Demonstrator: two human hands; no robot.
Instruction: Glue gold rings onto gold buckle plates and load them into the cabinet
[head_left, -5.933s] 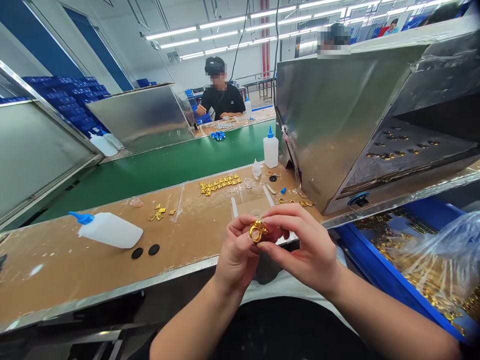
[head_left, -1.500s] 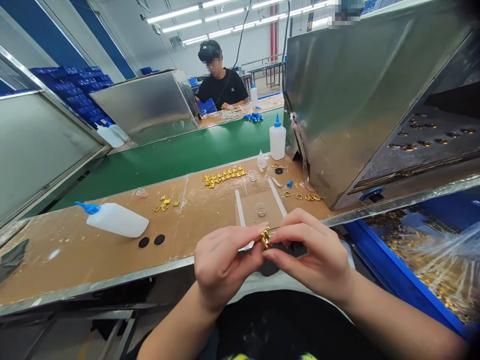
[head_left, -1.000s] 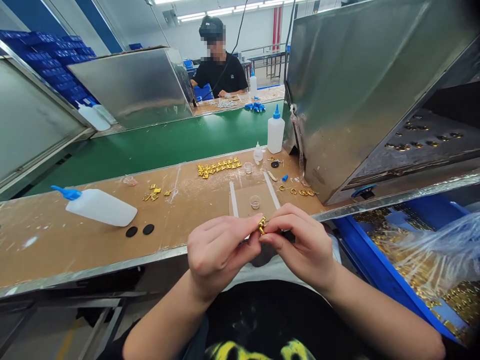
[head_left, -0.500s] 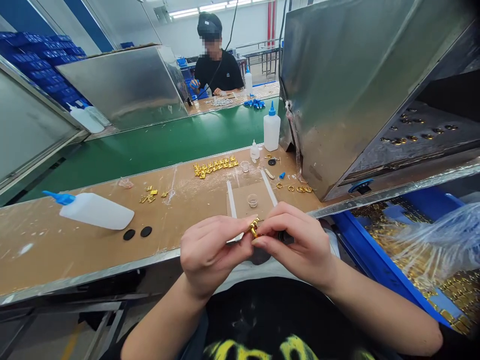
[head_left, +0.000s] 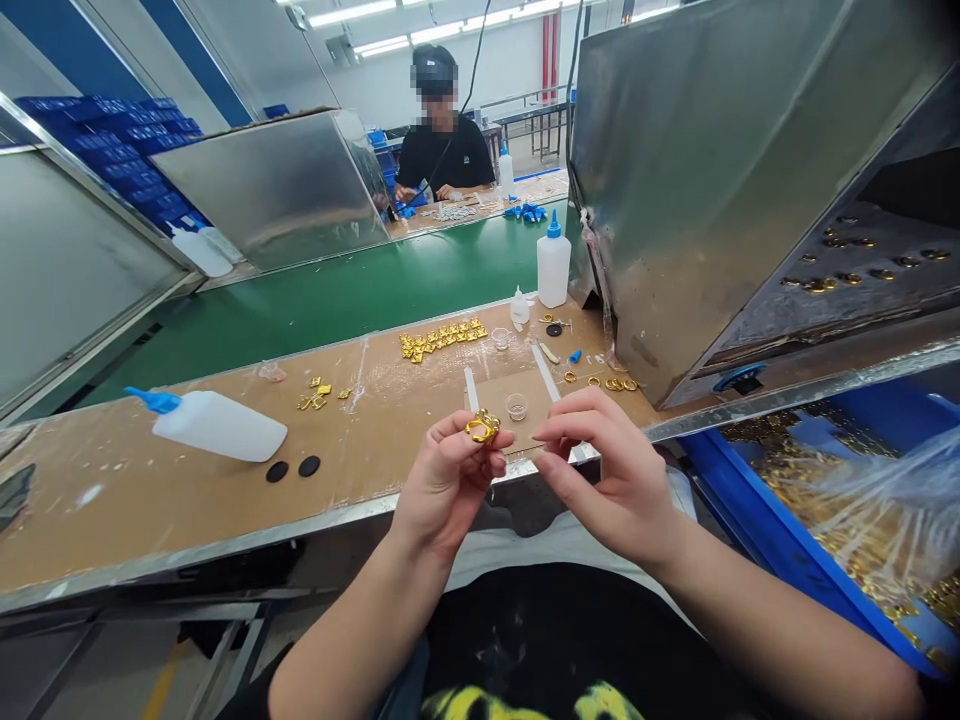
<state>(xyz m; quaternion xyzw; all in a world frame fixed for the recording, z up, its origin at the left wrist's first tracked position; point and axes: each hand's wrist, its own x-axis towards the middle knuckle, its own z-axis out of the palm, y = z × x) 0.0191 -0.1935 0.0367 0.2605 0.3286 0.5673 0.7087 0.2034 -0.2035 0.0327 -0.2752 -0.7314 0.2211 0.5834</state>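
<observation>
My left hand (head_left: 452, 470) pinches a gold ring (head_left: 481, 429) between thumb and fingers, its opening turned toward me, above the front edge of the bench. Just to the right, apart from the ring, my right hand (head_left: 607, 475) has thumb and forefinger closed together. A thin line shows by those fingertips, too fine to name. Beyond the hands, a small clear round cup (head_left: 516, 407) rests on a cardboard piece between two white strips (head_left: 546, 372).
Rows of gold pieces (head_left: 444, 338) lie behind, with loose gold rings (head_left: 619, 385) at right. A white bottle (head_left: 217, 425) lies on its side near two black discs (head_left: 309, 466). A metal hood (head_left: 690, 200) and blue bin (head_left: 780, 520) flank the right. A co-worker (head_left: 442, 150) sits across the green belt (head_left: 330, 290).
The hands have drawn apart. My left hand has turned the gold ring so its opening faces me, and my right hand has come off it. The head view has shifted slightly.
</observation>
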